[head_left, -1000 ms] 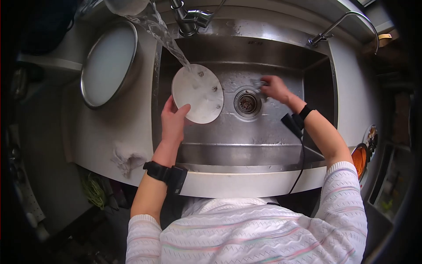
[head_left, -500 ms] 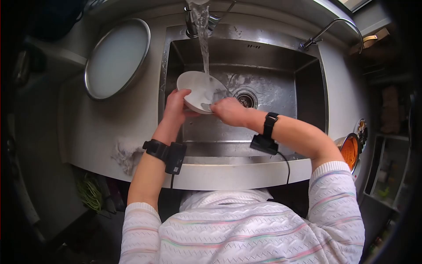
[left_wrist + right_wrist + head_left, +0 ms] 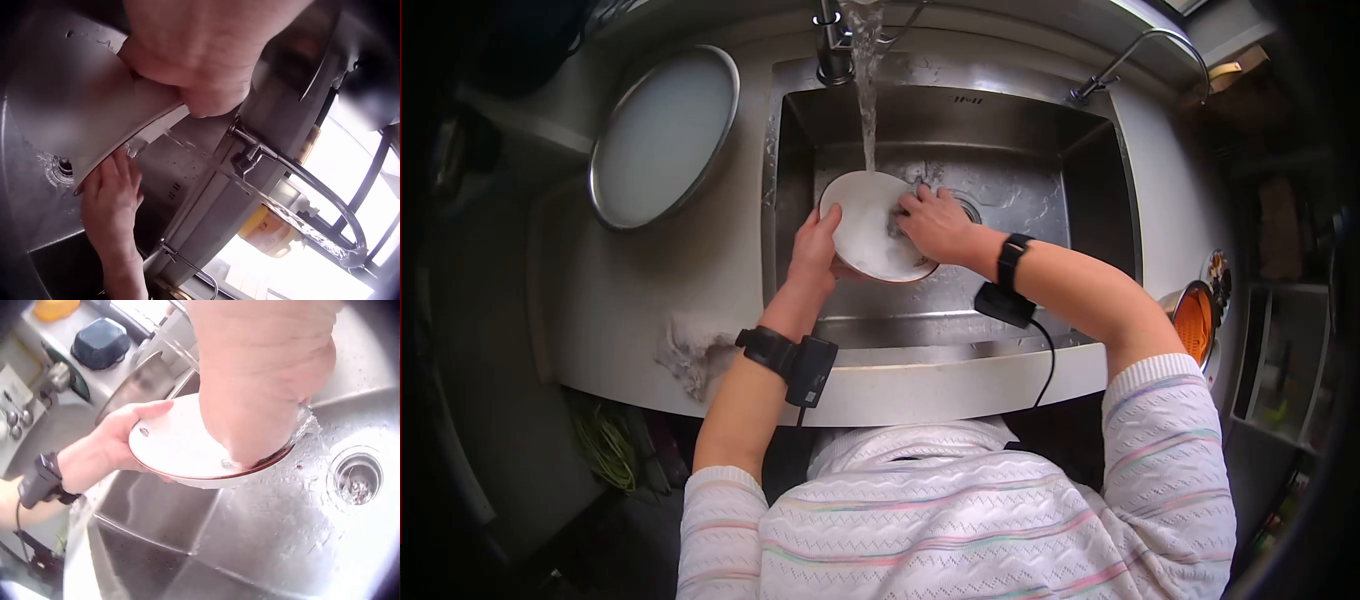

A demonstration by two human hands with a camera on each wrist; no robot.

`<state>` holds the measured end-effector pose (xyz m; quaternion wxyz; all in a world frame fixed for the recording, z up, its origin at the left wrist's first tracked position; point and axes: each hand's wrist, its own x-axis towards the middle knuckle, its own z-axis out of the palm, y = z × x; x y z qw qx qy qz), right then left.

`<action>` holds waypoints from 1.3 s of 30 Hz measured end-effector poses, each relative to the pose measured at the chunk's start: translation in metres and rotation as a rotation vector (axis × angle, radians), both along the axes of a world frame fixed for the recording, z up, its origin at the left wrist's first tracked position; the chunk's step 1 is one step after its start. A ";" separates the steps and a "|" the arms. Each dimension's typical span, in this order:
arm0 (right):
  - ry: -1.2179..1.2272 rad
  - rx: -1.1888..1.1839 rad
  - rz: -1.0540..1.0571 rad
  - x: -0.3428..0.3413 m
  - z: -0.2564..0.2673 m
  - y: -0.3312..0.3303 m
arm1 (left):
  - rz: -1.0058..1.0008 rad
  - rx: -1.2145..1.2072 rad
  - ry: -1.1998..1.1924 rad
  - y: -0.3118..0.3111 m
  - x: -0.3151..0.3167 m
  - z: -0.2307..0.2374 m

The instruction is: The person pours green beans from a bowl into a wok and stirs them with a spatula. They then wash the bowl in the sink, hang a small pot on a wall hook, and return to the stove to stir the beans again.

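Note:
A white dish with a thin brown rim is tilted above the sink, under running water. My left hand grips its left edge, thumb over the rim and fingers beneath, as the right wrist view also shows. Inside the dish, on the right side, my right hand holds a small silvery, crumpled-looking thing against the surface. The fingers hide much of it, so its exact shape cannot be told. Dark marks show on the dish in the right wrist view.
The tap stands behind the sink, with a thin curved spout at back right. A large metal bowl of cloudy liquid is left. A whitish cloth lies front left; an orange-lined container is right.
The right hand has come left from over the drain to the dish, then moved slightly up inside it. The dish has been tipped and shifted right, with the left hand still gripping it.

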<state>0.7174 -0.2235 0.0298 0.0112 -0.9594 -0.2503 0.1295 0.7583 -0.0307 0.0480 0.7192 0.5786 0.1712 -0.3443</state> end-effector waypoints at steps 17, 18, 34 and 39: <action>0.329 0.270 -0.095 0.005 0.001 0.005 | -0.052 -0.135 -0.121 0.015 -0.001 -0.016; 0.131 0.223 -0.179 0.010 -0.004 0.003 | -0.076 -0.122 -0.124 0.013 -0.001 -0.020; -0.299 0.243 0.005 0.011 -0.008 -0.022 | -0.137 -0.169 -0.061 0.013 0.001 -0.001; -0.245 0.545 -0.301 0.031 0.000 -0.019 | -0.210 -0.093 -0.102 0.014 0.002 0.004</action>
